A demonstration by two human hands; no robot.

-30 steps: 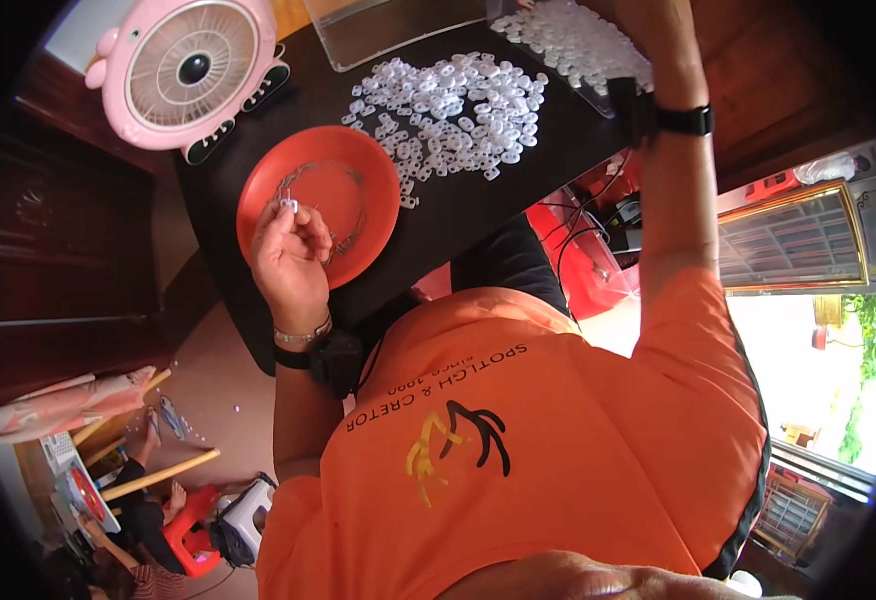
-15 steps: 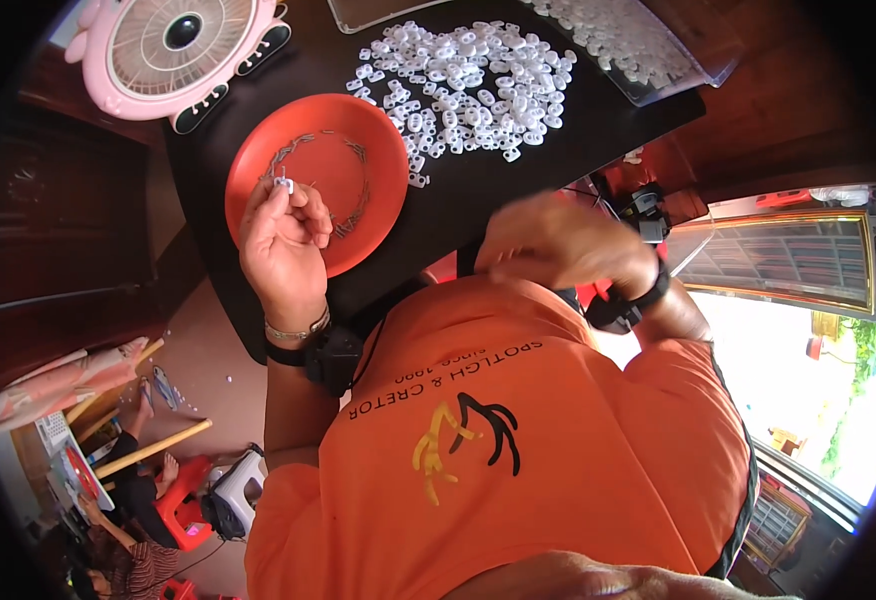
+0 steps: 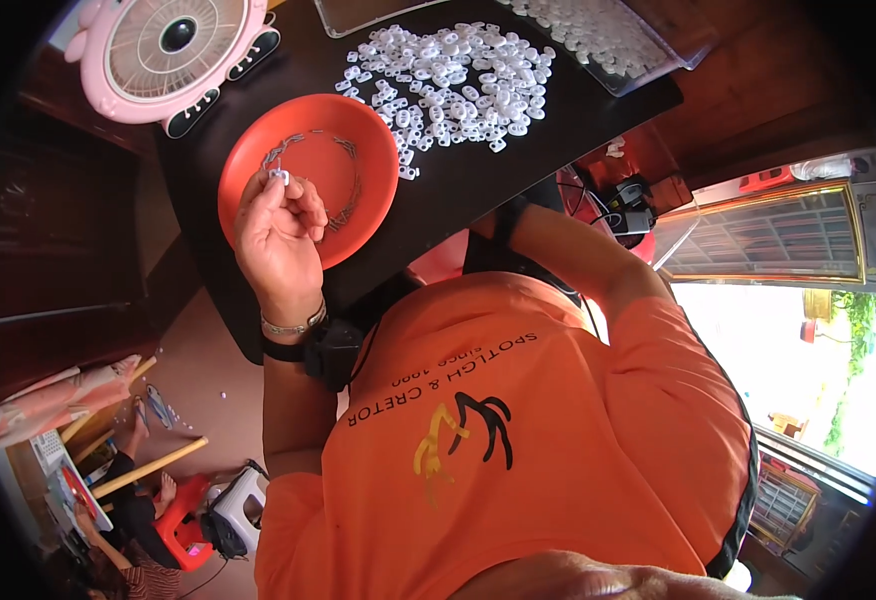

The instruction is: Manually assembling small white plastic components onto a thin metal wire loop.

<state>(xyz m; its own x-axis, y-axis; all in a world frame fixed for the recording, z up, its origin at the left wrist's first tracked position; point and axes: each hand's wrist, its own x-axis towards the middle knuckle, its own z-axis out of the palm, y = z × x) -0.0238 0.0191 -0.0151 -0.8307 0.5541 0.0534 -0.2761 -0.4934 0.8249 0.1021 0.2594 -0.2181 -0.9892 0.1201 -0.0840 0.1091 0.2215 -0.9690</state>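
My left hand (image 3: pixel 278 225) hovers over the near rim of an orange plate (image 3: pixel 358 140) and pinches a small white plastic piece (image 3: pixel 280 176) between its fingertips. Thin metal wire bits (image 3: pixel 343 205) lie in the plate. A loose heap of white plastic pieces (image 3: pixel 458 85) is spread on the black table (image 3: pixel 518 175) beyond the plate. My right forearm (image 3: pixel 578 255) reaches toward the table's near edge. Its hand is hidden below that edge, past a dark wrist strap (image 3: pixel 503 220).
A pink desk fan (image 3: pixel 173 50) stands at the table's far left. A clear tray (image 3: pixel 608 40) holding more white pieces sits at the far right. Chargers and cables (image 3: pixel 628 195) lie under the table. A red stool (image 3: pixel 183 515) and a seated person are at the lower left.
My right hand left the far clear tray, swept back past my chest and dropped out of sight below the table edge. My left hand stayed over the plate with the white piece.
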